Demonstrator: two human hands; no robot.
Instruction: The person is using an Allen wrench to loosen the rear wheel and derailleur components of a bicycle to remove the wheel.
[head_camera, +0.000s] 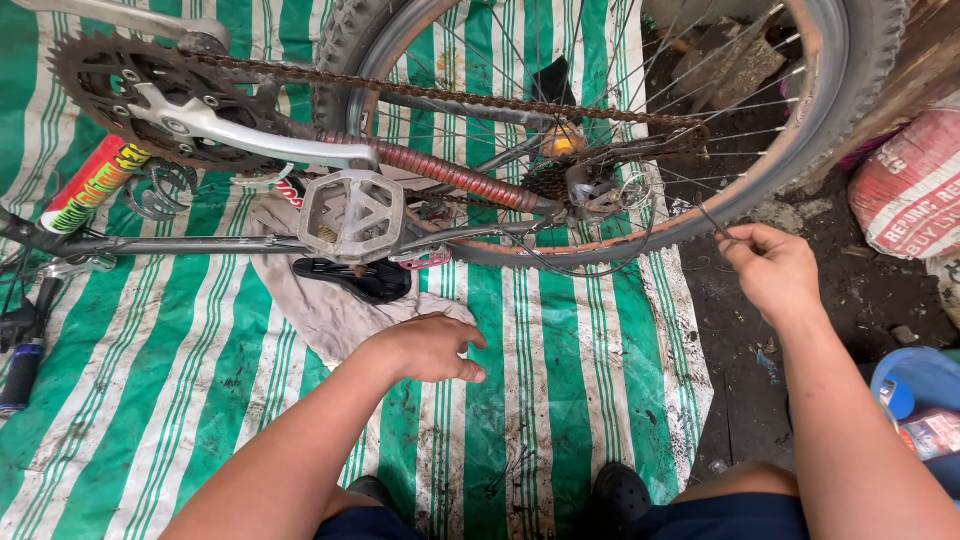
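head view, looking straight down: an upturned bicycle lies across a green and white striped tarp, and the tarp's right edge stops just short of bare dirt ground. there's open striped tarp between the bike and the person's knees, so plenty of room for both arms there. the right side is tighter, with a red and white sack and a blue plastic tub near the right forearm.

the rear wheel has a knobby rubber tyre, a rusty rim and thin metal spokes. a rusty chain runs from the toothed chainring back to the sprockets, and a silver crank arm ends in a square grey cage pedal. a grubby pale rag lies under the pedal with a black pedal on top of it.

left hand hovers palm down over the rag's edge, fingers loosely curled, holding nothing, arm stretched forward. right hand is raised by the tyre's lower edge, thumb and forefinger pinching a thin wire that runs up toward the rim, wrist bent inward.
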